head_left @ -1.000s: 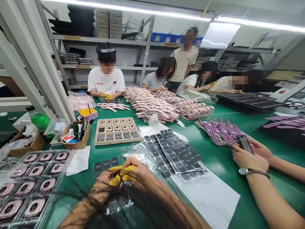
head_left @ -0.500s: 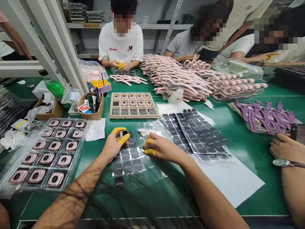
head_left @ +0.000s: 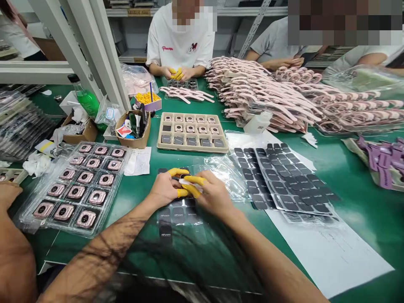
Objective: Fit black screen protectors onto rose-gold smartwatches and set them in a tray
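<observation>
My left hand (head_left: 164, 190), with yellow finger covers on thumb and finger, is closed around a smartwatch body (head_left: 176, 178) that is mostly hidden. Pinched in my right hand (head_left: 216, 194), also in yellow finger covers, is a small white wipe (head_left: 187, 182) held against the watch. Both hands meet over a clear sheet of black square screen films (head_left: 178, 215) lying on the green table. Just beyond them stands a beige tray (head_left: 193, 147) with watch bodies and dark squares in its pockets.
Clear blister trays of pink watches (head_left: 75, 192) lie left. More film sheets (head_left: 284, 179) rest on white paper (head_left: 328, 248) at right. Pink straps (head_left: 252, 88) are piled behind, purple straps (head_left: 383, 160) far right. Co-workers sit opposite; another person's arm (head_left: 14, 235) is at left.
My right hand has moved from beside the film sheet up to the watch in my left hand, bringing the white wipe onto it. The view has shifted left and down.
</observation>
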A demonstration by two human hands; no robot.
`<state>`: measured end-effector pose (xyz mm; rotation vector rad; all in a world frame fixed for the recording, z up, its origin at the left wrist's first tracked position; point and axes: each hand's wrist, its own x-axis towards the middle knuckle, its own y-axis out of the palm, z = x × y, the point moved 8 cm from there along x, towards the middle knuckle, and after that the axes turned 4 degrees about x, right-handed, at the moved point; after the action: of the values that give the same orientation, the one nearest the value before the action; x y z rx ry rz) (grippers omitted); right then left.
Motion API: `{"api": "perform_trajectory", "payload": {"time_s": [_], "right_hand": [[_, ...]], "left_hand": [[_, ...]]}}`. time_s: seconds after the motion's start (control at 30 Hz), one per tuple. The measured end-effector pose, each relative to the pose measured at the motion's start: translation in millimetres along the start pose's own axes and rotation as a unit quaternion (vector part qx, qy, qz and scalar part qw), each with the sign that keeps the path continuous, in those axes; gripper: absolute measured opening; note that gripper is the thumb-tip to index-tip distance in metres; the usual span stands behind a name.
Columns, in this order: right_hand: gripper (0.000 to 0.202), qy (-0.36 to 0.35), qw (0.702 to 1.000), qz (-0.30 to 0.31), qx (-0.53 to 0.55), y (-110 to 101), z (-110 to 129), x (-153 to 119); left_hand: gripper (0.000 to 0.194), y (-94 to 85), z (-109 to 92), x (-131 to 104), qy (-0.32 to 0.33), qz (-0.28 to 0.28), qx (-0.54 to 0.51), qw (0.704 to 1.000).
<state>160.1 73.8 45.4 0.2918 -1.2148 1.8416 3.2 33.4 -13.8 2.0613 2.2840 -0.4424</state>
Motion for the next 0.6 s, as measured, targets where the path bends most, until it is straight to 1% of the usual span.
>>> {"api": "perform_trajectory", "payload": {"time_s": [0.07,0.13,0.2,0.23,0.3,0.33,0.4,0.43,0.47,0.5,0.53,0.57,0.6], "right_hand": [[0.020,0.032,0.999,0.006,-0.024,5,-3,2],[0.020,0.071,0.996,-0.029,-0.046,1,-9,0],[0.015,0.074,0.994,-0.070,-0.039,-4,-9,-4],[0.012,0.062,0.995,-0.074,-0.025,-3,-6,-5],[0.012,0.042,0.998,-0.051,-0.002,5,-4,-3],[0.014,0.047,0.998,-0.033,-0.007,8,-7,-2],[0.023,0.097,0.993,-0.026,-0.057,5,-23,0],[0.027,0.125,0.987,-0.028,-0.098,-2,-31,-1],[0.029,0.138,0.980,-0.025,-0.138,-8,-35,-3],[0.028,0.138,0.976,-0.027,-0.169,-14,-34,-6],[0.025,0.125,0.974,-0.039,-0.184,-20,-28,-10],[0.021,0.100,0.979,-0.044,-0.170,-22,-18,-14],[0.019,0.063,0.990,-0.029,-0.126,-18,-3,-17]], "left_hand": [[0.058,-1.4,1,0,-0.003,-0.014,0.004,1.000],[0.061,-3.2,2,1,-0.011,-0.030,-0.007,0.999],[0.064,-2.7,3,1,-0.014,-0.030,-0.011,0.999],[0.065,-1.3,4,1,-0.014,-0.021,-0.009,1.000],[0.064,1.7,3,1,-0.008,-0.002,-0.006,1.000],[0.062,2.0,2,1,-0.003,0.000,-0.007,1.000],[0.059,-0.3,0,2,0.007,-0.016,-0.005,1.000],[0.057,-2.5,-1,3,0.009,-0.032,0.003,0.999],[0.056,-4.8,-2,4,0.008,-0.049,0.014,0.999],[0.056,-6.7,-2,5,0.006,-0.064,0.026,0.998],[0.056,-8.4,-2,6,0.001,-0.077,0.036,0.996],[0.056,-10.5,0,7,-0.004,-0.093,0.039,0.995],[0.057,-12.7,2,7,-0.009,-0.108,0.034,0.994]]}}
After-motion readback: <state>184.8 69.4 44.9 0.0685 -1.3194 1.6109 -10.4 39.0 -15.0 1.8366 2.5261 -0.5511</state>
